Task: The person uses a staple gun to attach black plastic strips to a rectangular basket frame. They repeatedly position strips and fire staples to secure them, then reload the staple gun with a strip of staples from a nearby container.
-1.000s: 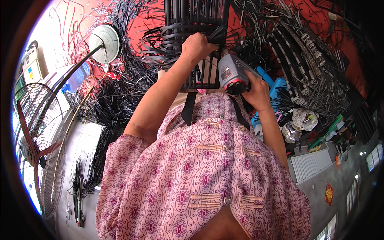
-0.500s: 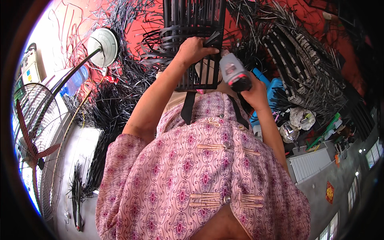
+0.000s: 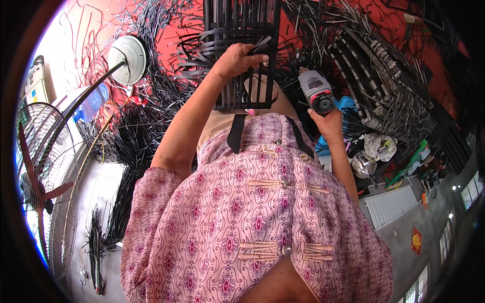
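Swung rightward, away from black slatted rectangular frame (image 3: 241, 19): grey-and-red handheld power tool (image 3: 315, 89), gripped in right hand (image 3: 329, 123). Tool work seems paused. Frame ahead of lap; left hand (image 3: 236, 61) at its flat black plastic strips (image 3: 214, 49), fingers bent, pinch unclear.

Slatted frame (image 3: 247, 22) between fan (image 3: 38, 191), left, and power tool (image 3: 315, 86), right.

Glossy plastic strips (image 3: 222, 44), matt plastic power tool (image 3: 313, 85), cloth shirt (image 3: 257, 207).
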Demonstrator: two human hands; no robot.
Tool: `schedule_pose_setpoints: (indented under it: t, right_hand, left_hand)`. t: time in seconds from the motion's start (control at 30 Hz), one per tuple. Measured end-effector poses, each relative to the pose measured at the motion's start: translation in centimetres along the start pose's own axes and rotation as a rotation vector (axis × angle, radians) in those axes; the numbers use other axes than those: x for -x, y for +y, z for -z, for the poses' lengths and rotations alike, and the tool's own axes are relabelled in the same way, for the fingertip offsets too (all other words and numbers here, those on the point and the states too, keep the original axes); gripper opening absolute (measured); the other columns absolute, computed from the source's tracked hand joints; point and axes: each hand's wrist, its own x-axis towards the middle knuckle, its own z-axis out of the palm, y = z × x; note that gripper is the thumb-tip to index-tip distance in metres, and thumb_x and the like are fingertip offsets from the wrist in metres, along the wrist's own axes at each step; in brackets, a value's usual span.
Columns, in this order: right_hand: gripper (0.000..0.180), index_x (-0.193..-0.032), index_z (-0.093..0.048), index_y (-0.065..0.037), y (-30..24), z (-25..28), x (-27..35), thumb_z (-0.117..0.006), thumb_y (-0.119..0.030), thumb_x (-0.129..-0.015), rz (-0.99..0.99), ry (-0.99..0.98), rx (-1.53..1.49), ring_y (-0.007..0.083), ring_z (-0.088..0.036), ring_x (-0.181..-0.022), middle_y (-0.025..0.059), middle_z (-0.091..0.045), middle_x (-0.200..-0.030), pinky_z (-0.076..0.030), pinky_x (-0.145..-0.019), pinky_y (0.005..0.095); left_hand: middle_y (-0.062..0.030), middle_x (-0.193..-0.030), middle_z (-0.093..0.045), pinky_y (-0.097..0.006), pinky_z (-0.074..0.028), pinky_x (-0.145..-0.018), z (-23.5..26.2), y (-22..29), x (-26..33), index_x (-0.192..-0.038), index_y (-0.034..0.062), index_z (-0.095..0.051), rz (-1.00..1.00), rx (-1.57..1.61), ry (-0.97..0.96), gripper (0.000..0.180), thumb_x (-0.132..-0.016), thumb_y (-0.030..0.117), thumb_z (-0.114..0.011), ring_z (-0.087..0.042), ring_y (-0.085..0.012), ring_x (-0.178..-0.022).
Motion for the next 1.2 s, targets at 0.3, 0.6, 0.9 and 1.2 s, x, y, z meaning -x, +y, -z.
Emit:
schedule_pose_setpoints:
  t: [0.3,0.6,0.9,1.2]
  right_hand:
    - [0.041,-0.111,-0.069,-0.002,0.2,-0.7,0.6,-0.082,-0.016,-0.075,0.023,0.026,0.012,0.0303,-0.074,-0.092,0.0165,-0.075,-0.098,-0.056,-0.078,0.0377]
    - [0.034,-0.102,-0.068,0.003,0.5,0.0,0.5,-0.082,-0.017,-0.077,0.035,0.055,-0.025,0.0167,-0.067,-0.081,0.0092,-0.073,-0.089,-0.053,-0.074,0.0327]
    - [0.045,-0.115,-0.066,-0.003,-0.1,0.1,-0.2,-0.082,-0.017,-0.075,0.032,0.023,0.015,0.0294,-0.073,-0.093,0.0162,-0.074,-0.099,-0.055,-0.079,0.0374]
    - [0.042,-0.111,-0.067,0.001,-1.5,-0.2,2.2,-0.083,-0.016,-0.076,0.084,0.042,0.073,0.0208,-0.072,-0.088,0.0139,-0.074,-0.098,-0.055,-0.076,0.0336]
  left_hand:
    - [0.0058,-0.073,-0.059,-0.022,-0.041,-0.06,4.3,-4.3,4.8,-0.097,0.0049,-0.073,-0.016,0.553,0.45,0.028,-0.097,0.032,-0.069,-0.05,-0.0067,-0.065]
    - [-0.0063,-0.096,-0.075,-0.027,-0.046,-0.06,36.1,-21.5,30.8,-0.106,0.008,-0.078,0.066,-0.22,1.227,0.023,-0.092,0.024,-0.068,-0.061,-0.012,-0.071]
    - [0.0085,-0.069,-0.05,-0.026,-0.035,-0.058,14.0,-2.1,18.4,-0.112,0.0114,-0.074,-0.063,-0.042,0.664,0.03,-0.1,0.023,-0.049,-0.045,-0.0094,-0.064]
    - [0.0031,-0.064,-0.054,-0.023,-0.029,-0.044,-2.0,0.4,6.6,-0.102,0.0012,-0.073,0.233,0.712,0.085,0.023,-0.094,0.022,-0.068,-0.041,-0.0061,-0.047]
